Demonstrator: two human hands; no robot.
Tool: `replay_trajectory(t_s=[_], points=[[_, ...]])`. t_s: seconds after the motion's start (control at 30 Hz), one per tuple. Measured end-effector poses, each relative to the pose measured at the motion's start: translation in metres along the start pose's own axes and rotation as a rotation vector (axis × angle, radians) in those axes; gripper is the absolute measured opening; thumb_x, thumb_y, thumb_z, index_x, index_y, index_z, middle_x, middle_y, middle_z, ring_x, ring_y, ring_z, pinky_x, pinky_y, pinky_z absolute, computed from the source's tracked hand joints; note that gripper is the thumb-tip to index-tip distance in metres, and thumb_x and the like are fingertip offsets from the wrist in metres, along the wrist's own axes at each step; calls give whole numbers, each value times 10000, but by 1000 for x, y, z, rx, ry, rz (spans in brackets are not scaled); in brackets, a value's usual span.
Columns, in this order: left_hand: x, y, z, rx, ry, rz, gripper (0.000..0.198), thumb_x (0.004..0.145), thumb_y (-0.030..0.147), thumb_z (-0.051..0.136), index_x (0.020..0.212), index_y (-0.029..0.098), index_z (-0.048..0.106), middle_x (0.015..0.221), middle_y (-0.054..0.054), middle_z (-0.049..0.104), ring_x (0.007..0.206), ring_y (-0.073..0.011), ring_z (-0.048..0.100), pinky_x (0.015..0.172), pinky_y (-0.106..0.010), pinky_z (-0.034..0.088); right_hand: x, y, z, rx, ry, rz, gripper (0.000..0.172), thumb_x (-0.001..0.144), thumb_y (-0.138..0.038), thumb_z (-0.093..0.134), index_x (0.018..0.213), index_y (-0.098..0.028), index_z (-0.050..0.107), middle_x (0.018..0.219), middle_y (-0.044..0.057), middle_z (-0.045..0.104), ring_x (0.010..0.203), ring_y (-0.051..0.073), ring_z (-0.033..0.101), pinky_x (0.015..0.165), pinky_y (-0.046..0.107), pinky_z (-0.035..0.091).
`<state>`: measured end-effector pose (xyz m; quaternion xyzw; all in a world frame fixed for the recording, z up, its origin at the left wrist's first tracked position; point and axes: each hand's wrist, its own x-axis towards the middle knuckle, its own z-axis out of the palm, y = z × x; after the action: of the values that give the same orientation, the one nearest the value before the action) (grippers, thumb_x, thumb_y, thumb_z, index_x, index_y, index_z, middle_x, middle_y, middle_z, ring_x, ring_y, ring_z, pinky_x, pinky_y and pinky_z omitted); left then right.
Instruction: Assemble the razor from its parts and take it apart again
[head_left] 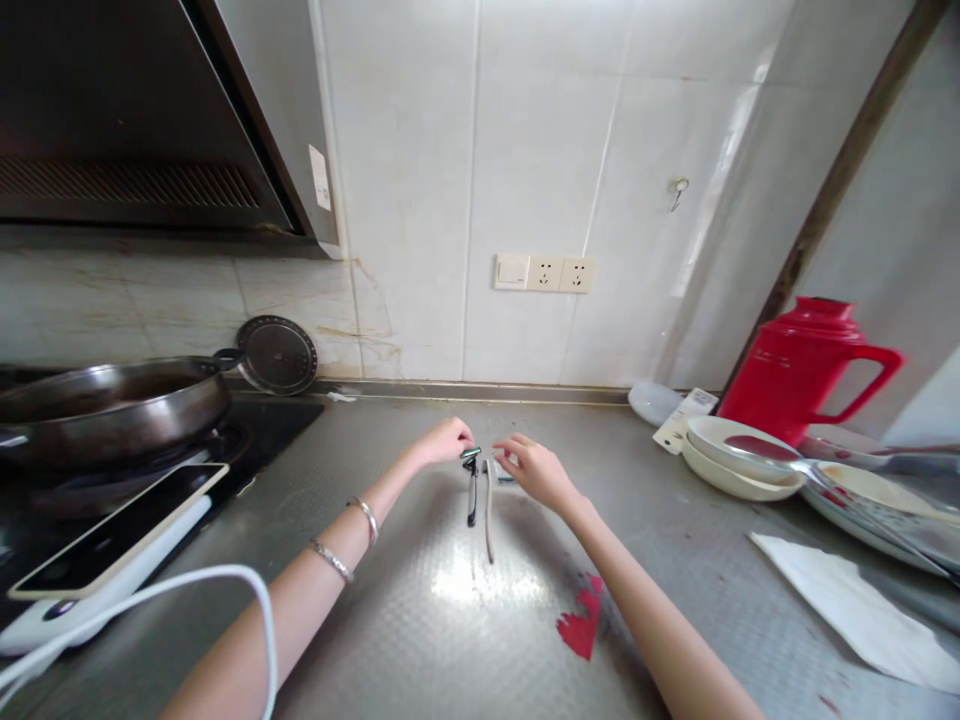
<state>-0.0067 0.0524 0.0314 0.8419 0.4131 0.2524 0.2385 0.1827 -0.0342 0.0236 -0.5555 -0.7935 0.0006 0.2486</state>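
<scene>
Across the back, the tiled wall (405, 180) closed off the steel bench (360, 630), so the reach forward ended at its foot. At the left stood the pan (176, 410) on the black hob (292, 425), whose raised edge bounded that side. Opposite, the red thermos (780, 370) stood upright, its handle turned outward, probably for easy lifting. Stacked bowls (739, 485) sat just before it, nested perhaps to save room; between them and the hob a broad stretch of metal gave both forearms room to move. The phone (124, 530) lay tilted on a white device, its support, while a white cable (187, 575) looped before the left forearm and could have snagged it.

Near the middle, the right hand (536, 470) was partly open, fingers loosely curved, perhaps for fine handling. The left hand (448, 440) had its fingers bent down to the head of a black razor (472, 495); I could not tell whether they gripped it. The razor's handle pointed toward the person. Just beside it, a pale slender rod (490, 515) ran almost parallel. A small clear piece (505, 473) showed under the right fingers, contact unclear.
</scene>
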Motion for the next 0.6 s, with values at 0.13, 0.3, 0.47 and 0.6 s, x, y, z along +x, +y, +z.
replay_trajectory(t_s=[0.13,0.3,0.47,0.6], points=[[-17,19,1,-90,-42,-7,192,616,257,528,505,153,645,462,1,570,476,-115,439,470,-213,280,-1,-6,1,56,-60,-103,267,865,-359,478,1092,-298,603,992,3,591,748,96,563,655,193,378],[-28,22,6,-135,-62,-4,202,630,255,519,516,145,645,466,9,563,495,-115,443,483,-212,285,-2,-11,1,67,-82,-96,218,860,-341,497,1012,-269,636,973,12,593,750,100,561,684,200,380],[-28,15,10,-185,-112,55,214,662,246,518,517,143,638,477,13,562,487,-112,444,489,-217,293,-3,-12,2,73,-93,-116,197,869,-327,483,970,-259,638,965,9,593,762,100,564,697,200,374],[-29,15,8,-249,-136,23,203,685,276,538,568,143,638,517,9,577,516,-117,483,512,-217,329,-3,-9,6,117,-61,-146,186,867,-324,485,941,-245,635,943,5,595,761,102,560,696,199,374]])
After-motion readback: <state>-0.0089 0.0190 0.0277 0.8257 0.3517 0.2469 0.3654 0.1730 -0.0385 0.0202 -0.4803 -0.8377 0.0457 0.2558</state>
